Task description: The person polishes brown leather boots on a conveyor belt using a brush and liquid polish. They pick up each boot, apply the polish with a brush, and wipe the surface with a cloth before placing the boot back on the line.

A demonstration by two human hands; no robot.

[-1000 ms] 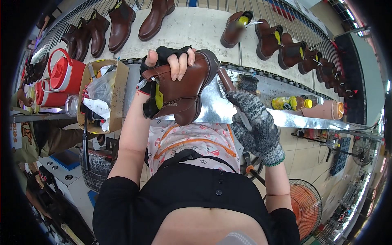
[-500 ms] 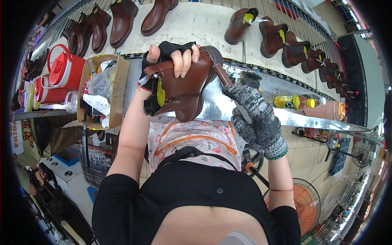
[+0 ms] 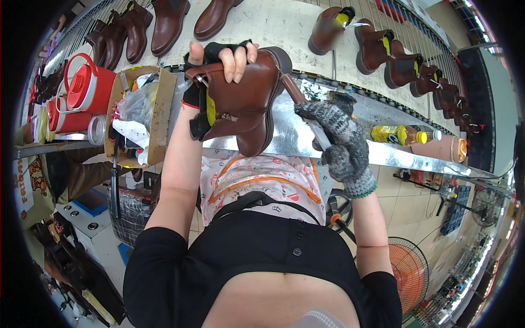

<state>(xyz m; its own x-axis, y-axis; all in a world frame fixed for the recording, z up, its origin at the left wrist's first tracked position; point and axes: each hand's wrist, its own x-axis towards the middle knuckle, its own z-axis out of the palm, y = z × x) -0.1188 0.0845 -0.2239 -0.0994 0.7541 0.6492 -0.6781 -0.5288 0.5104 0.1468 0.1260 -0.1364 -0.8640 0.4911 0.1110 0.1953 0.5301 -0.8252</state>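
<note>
My left hand [image 3: 234,63], in a black fingerless glove, is closed round the shaft of a brown leather ankle boot [image 3: 249,101]. The boot lies on its side in the air, its toe toward me and its yellow-lined opening to the left. A grey knitted glove covers my right hand [image 3: 345,139], whose fingers wrap a slim stick-like tool [image 3: 293,90] with a brown end and a pale shaft. The brown tip meets the sole edge near the heel, or sits just beside it; I cannot tell which.
Beyond the metal work ledge [image 3: 290,136], a belt [image 3: 262,22] carries several brown boots [image 3: 374,52]. At left stand a cardboard box [image 3: 158,117] of supplies and a red jug [image 3: 90,90]. Yellow-labelled bottles [image 3: 394,134] lie at right. An orange fan [image 3: 407,273] stands below.
The boot and my left hand have moved slightly up and away from me. My right hand has shifted a little left and up, and the tool stands at a steeper slant.
</note>
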